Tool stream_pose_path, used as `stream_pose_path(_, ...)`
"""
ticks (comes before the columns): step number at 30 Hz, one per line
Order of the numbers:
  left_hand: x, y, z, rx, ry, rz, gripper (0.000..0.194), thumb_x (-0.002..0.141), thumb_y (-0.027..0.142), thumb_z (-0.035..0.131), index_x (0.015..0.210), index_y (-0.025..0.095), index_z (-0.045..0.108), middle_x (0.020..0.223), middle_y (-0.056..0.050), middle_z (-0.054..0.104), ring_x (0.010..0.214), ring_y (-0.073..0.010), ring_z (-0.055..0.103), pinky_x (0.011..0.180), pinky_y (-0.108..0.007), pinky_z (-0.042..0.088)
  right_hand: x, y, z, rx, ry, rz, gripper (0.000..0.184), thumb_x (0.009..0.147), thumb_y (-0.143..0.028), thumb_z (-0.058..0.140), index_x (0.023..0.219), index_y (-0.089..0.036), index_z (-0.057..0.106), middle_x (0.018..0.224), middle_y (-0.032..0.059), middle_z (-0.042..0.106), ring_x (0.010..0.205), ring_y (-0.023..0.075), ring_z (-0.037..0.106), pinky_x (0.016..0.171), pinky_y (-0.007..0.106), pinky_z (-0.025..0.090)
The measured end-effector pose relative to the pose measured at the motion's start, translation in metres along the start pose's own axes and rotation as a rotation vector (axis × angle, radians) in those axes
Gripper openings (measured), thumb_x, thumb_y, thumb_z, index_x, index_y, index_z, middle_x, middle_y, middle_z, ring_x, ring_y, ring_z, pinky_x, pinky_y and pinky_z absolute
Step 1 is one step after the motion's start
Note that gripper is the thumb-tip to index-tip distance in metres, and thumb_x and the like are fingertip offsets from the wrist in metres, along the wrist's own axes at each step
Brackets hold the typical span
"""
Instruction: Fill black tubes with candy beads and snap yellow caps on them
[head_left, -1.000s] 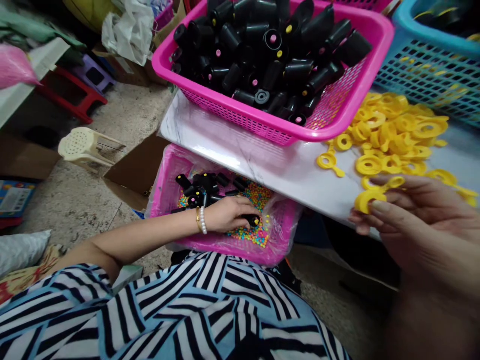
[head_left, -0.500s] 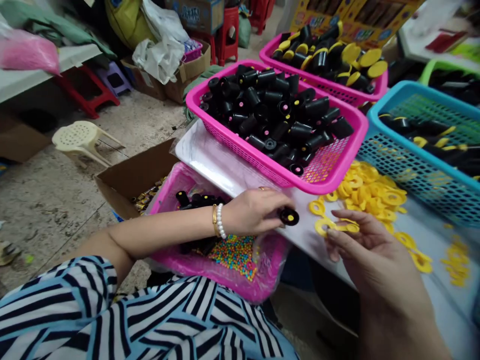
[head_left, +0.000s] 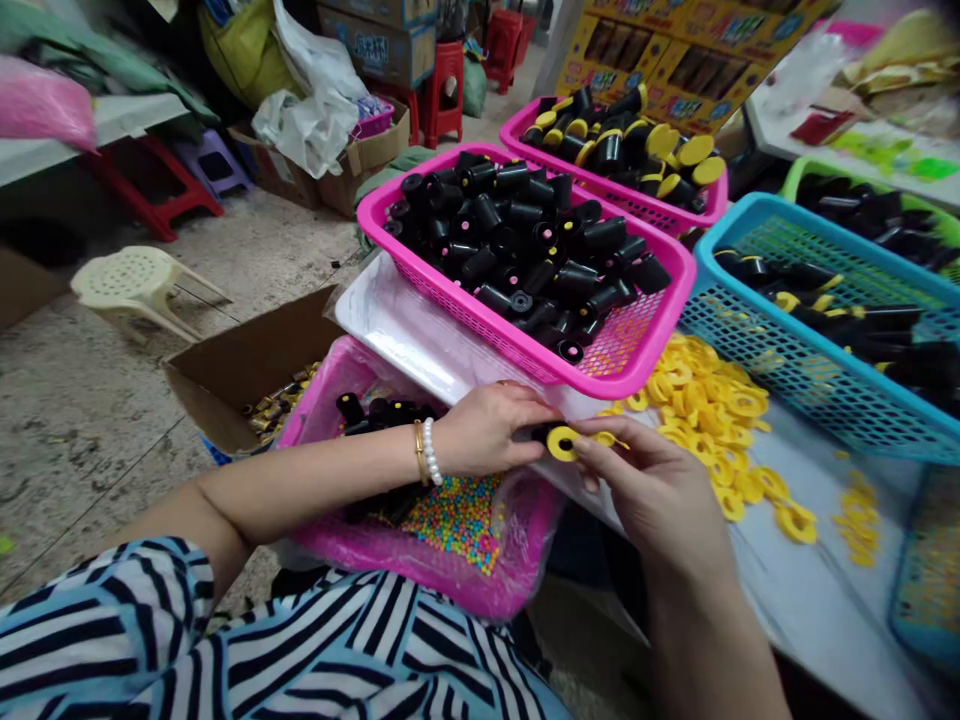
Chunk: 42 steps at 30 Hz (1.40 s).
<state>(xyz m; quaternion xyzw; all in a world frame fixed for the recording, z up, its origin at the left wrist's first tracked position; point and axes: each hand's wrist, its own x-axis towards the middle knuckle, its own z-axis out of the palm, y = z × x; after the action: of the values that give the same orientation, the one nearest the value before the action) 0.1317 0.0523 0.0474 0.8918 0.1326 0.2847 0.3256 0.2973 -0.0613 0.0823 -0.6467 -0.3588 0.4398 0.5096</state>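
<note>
My left hand (head_left: 491, 428) is closed around a black plastic tube (head_left: 538, 432), most of it hidden by the fingers. Between thumb and fingers, my right hand (head_left: 637, 465) pinches a yellow ring-shaped cap (head_left: 561, 444) with a tab. The cap lies against the end of the tube, covering its opening; whether it is seated I cannot tell. Close to my right hand, a heap of yellow caps (head_left: 705, 400) spreads over the white table (head_left: 795, 590). Below my left hand stands a plastic-lined pink basket (head_left: 517, 590) holding small coloured beads (head_left: 457, 520) and black tubes.
A pink basket (head_left: 637, 385) full of black tubes stands ahead. Behind it are another pink basket (head_left: 712, 215) of yellow-capped tubes and a blue basket (head_left: 810, 400). A cardboard box (head_left: 225, 370) and a cream stool (head_left: 127, 275) are at left. Small yellow pieces (head_left: 857, 515) lie at right.
My right hand has moved left with the yellow cap and brought it against the tube's end. The left hand still holds the tube. The whole view has shifted slightly.
</note>
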Motion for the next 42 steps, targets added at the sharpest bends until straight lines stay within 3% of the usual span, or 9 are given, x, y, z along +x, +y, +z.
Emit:
stream_pose_path(7, 0.002, 0.015, -0.007, -0.142, -0.003, -0.131, 0.022, 0.079, 0.017, 0.073, 0.101, 0.011, 0.073, 0.102, -0.010, 0.073, 0.096, -0.0203, 0.068, 0.088, -0.032, 0.056, 0.005, 0.000, 0.015, 0.085, 0.083, 0.112, 0.032, 0.066, -0.039, 0.087, 0.081, -0.016, 0.070, 0.063, -0.0003, 0.066, 0.047, 0.0065, 0.056, 0.049, 0.017, 0.049)
stream_pose_path(12, 0.007, 0.033, 0.000, -0.600, 0.011, -0.620, 0.022, 0.088, 0.031, 0.066, 0.092, 0.010, 0.070, 0.065, -0.002, 0.068, 0.050, -0.0092, 0.059, 0.047, -0.019, 0.047, 0.003, -0.001, 0.016, 0.167, 0.077, 0.202, 0.041, 0.061, -0.040, 0.090, 0.084, -0.018, 0.063, 0.067, -0.0008, 0.068, 0.051, 0.0109, 0.063, 0.052, 0.022, 0.056)
stream_pose_path(15, 0.010, 0.038, 0.008, -0.790, 0.037, -0.767, 0.017, 0.092, 0.025, 0.057, 0.088, 0.010, 0.065, 0.060, 0.000, 0.064, 0.046, -0.0090, 0.060, 0.043, -0.017, 0.047, 0.001, 0.003, 0.017, 0.162, 0.090, 0.216, 0.041, 0.065, -0.042, 0.088, 0.085, -0.020, 0.059, 0.066, -0.0025, 0.066, 0.050, 0.0103, 0.062, 0.052, 0.022, 0.056)
stream_pose_path(18, 0.007, 0.038, 0.011, -0.748, 0.069, -0.713, 0.017, 0.094, 0.024, 0.054, 0.088, 0.011, 0.064, 0.059, 0.000, 0.063, 0.049, -0.0098, 0.063, 0.046, -0.017, 0.050, -0.001, 0.006, 0.018, 0.162, 0.091, 0.208, 0.039, 0.070, -0.043, 0.085, 0.087, -0.021, 0.057, 0.058, -0.0051, 0.061, 0.047, 0.0098, 0.060, 0.050, 0.020, 0.054)
stream_pose_path(23, -0.008, 0.028, 0.014, -0.335, 0.168, -0.288, 0.031, 0.085, 0.028, 0.072, 0.109, 0.012, 0.064, 0.086, -0.007, 0.072, 0.078, -0.0172, 0.069, 0.074, -0.030, 0.058, -0.004, 0.011, 0.012, 0.197, 0.038, 0.141, 0.034, 0.072, -0.040, 0.084, 0.092, -0.021, 0.064, 0.077, -0.0006, 0.068, 0.058, 0.0095, 0.061, 0.055, 0.020, 0.054)
stream_pose_path(26, -0.012, 0.022, 0.019, -0.185, 0.229, -0.156, 0.027, 0.087, 0.028, 0.071, 0.107, 0.010, 0.065, 0.098, -0.011, 0.071, 0.091, -0.0207, 0.067, 0.085, -0.036, 0.057, -0.001, 0.009, 0.001, 0.256, 0.004, 0.132, 0.034, 0.074, -0.047, 0.081, 0.091, -0.020, 0.070, 0.084, 0.0048, 0.069, 0.067, 0.0132, 0.064, 0.058, 0.024, 0.056)
stream_pose_path(33, -0.011, 0.021, 0.020, -0.176, 0.201, -0.112, 0.019, 0.091, 0.021, 0.063, 0.104, 0.007, 0.066, 0.100, -0.012, 0.070, 0.094, -0.0208, 0.067, 0.088, -0.034, 0.056, 0.025, -0.012, -0.001, 0.085, -0.389, 0.342, 0.039, 0.067, -0.041, 0.087, 0.080, -0.018, 0.058, 0.059, -0.0060, 0.050, 0.042, 0.0046, 0.041, 0.036, 0.017, 0.035)
stream_pose_path(38, -0.010, 0.021, 0.020, -0.180, 0.196, -0.120, 0.019, 0.090, 0.021, 0.065, 0.106, 0.010, 0.067, 0.101, -0.010, 0.070, 0.095, -0.0194, 0.067, 0.090, -0.034, 0.056, 0.036, -0.012, 0.001, 0.097, -0.480, 0.334, 0.042, 0.067, -0.039, 0.087, 0.072, -0.019, 0.051, 0.057, -0.0087, 0.043, 0.040, 0.0041, 0.038, 0.037, 0.019, 0.039)
stream_pose_path(42, -0.011, 0.020, 0.019, -0.164, 0.194, -0.170, 0.018, 0.087, 0.021, 0.068, 0.103, 0.012, 0.069, 0.097, -0.008, 0.071, 0.088, -0.0183, 0.067, 0.083, -0.032, 0.057, 0.035, -0.009, -0.011, 0.218, -0.596, 0.385, 0.046, 0.068, -0.049, 0.086, 0.087, -0.020, 0.055, 0.067, -0.0047, 0.057, 0.054, 0.0098, 0.057, 0.061, 0.030, 0.057)
